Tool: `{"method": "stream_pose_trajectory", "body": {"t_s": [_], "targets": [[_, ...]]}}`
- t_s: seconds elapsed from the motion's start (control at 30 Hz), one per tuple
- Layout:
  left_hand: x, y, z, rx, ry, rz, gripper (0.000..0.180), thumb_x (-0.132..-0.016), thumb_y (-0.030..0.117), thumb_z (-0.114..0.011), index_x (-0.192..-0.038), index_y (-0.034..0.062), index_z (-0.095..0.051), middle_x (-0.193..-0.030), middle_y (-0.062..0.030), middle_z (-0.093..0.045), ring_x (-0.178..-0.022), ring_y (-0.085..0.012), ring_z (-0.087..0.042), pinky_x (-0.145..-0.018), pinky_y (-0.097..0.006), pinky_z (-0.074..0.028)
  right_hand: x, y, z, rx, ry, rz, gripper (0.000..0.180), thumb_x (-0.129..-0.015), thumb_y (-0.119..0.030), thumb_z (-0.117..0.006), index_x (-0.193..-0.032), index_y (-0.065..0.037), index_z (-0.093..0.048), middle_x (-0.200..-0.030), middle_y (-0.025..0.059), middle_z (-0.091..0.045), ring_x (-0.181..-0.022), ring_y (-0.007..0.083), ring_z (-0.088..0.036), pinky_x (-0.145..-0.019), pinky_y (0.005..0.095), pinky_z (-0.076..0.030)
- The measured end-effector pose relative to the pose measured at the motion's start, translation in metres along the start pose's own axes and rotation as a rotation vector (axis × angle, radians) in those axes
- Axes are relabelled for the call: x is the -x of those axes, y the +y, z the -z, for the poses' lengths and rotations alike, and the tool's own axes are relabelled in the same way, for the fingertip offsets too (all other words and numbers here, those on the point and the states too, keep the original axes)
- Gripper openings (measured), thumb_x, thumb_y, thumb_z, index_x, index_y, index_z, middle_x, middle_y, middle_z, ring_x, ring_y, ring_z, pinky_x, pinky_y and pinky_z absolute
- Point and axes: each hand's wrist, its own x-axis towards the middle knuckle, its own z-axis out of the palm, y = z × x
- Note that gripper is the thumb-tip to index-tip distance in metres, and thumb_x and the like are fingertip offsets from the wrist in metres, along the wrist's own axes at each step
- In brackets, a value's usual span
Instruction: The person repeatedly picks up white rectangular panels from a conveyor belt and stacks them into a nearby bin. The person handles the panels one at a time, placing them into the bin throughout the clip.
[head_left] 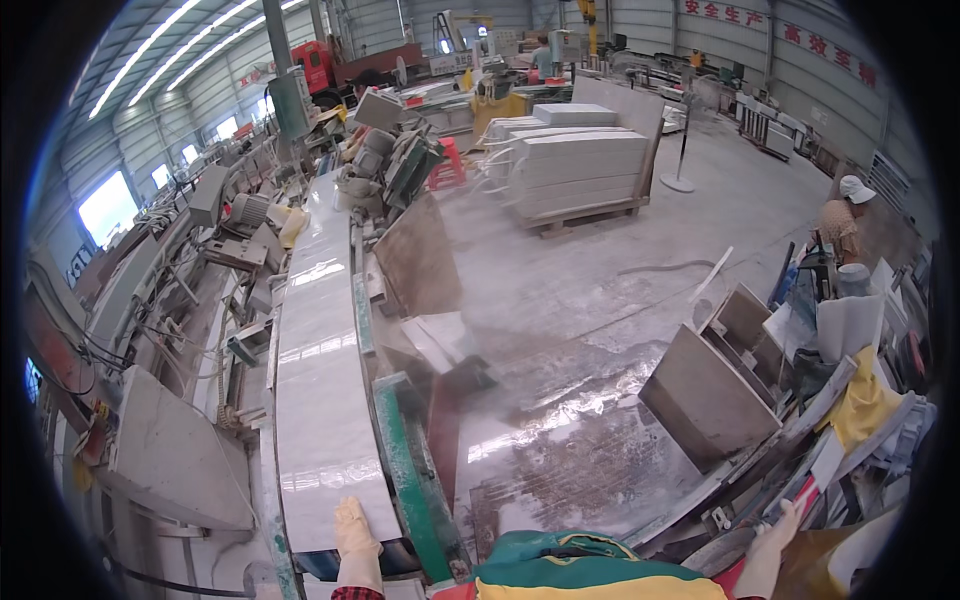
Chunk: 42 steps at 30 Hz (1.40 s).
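Pale slab (330, 480), glossy; one of a row laid end to end on a long conveyor, left of the wearer.
Left hand (356, 532): gloved in cream, fingers extended, laid flat at the slab's near end, gripping nothing. Right hand (772, 548): out to the right, near stacked offcuts and a yellow cloth (866, 402); whether it touches or holds anything, cannot tell. Hazards, as judged: the palm may skid if the gloss is water; fingers may be pinched against the green rail (408, 470) should the slab shift sideways; wet-looking floor (560, 430) may cost footing.
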Motion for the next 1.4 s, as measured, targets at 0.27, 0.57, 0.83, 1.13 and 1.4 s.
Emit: {"method": "stream_pose_trajectory", "body": {"t_s": [0.27,0.57,0.83,1.13,1.4], "targets": [[-0.042,-0.036,0.011,0.068,-0.147,-0.170,0.089,-0.058,0.019,-0.088,-0.135,0.0022,-0.047,-0.124,-0.0234,-0.057,-0.124,-0.0381,-0.053,-0.106,-0.044,-0.043,0.049,0.051,-0.077,-0.117,-0.277,-0.351,0.055,-0.072,-0.031,-0.073,-0.124,-0.022,-0.056,-0.106,0.0106,-0.055,-0.078,0.0346,-0.063,-0.067,0.0447,-0.055],[-0.008,0.217,0.139,1.513,-0.339,-0.321,0.059,-0.097,0.020,-0.062,-0.148,0.0027,-0.036,-0.138,-0.0149,-0.055,-0.129,-0.0291,-0.051,-0.105,-0.039,-0.044,0.156,0.095,-0.188,0.097,-0.989,-0.624,0.080,-0.072,0.000,-0.063,-0.147,-0.023,-0.046,-0.117,0.0159,-0.058,-0.073,0.0301,-0.064,-0.072,0.0394,-0.057],[0.036,0.349,0.163,1.943,-0.430,-0.114,0.054,-0.099,0.014,-0.054,-0.147,0.0062,-0.030,-0.131,-0.0155,-0.053,-0.115,-0.0309,-0.057,-0.095,-0.047,-0.052,0.221,0.088,-0.221,0.571,-1.580,0.648,0.071,-0.073,-0.024,-0.080,-0.140,-0.021,-0.056,-0.146,0.0155,-0.048,-0.119,0.0291,-0.054,-0.102,0.0395,-0.046],[0.031,0.320,0.192,2.030,-0.384,-0.013,0.040,-0.103,0.030,-0.046,-0.132,0.0026,-0.053,-0.119,-0.0123,-0.063,-0.107,-0.0251,-0.062,-0.095,-0.039,-0.050,0.206,0.013,-0.243,0.305,-1.725,0.447,0.051,-0.088,-0.018,-0.070,-0.135,-0.006,-0.057,-0.137,0.0171,-0.057,-0.121,0.0275,-0.058,-0.102,0.0371,-0.048],[0.044,0.317,0.192,2.134,-0.569,-0.144,0.047,-0.100,0.035,-0.050,-0.133,0.0012,-0.051,-0.121,-0.0137,-0.061,-0.107,-0.0270,-0.061,-0.094,-0.041,-0.049,0.212,0.021,-0.265,0.190,-1.794,0.256,0.067,-0.084,-0.015,-0.075,-0.144,-0.003,-0.046,-0.131,0.0154,-0.061,-0.111,0.0229,-0.062,-0.097,0.0357,-0.049]]}}
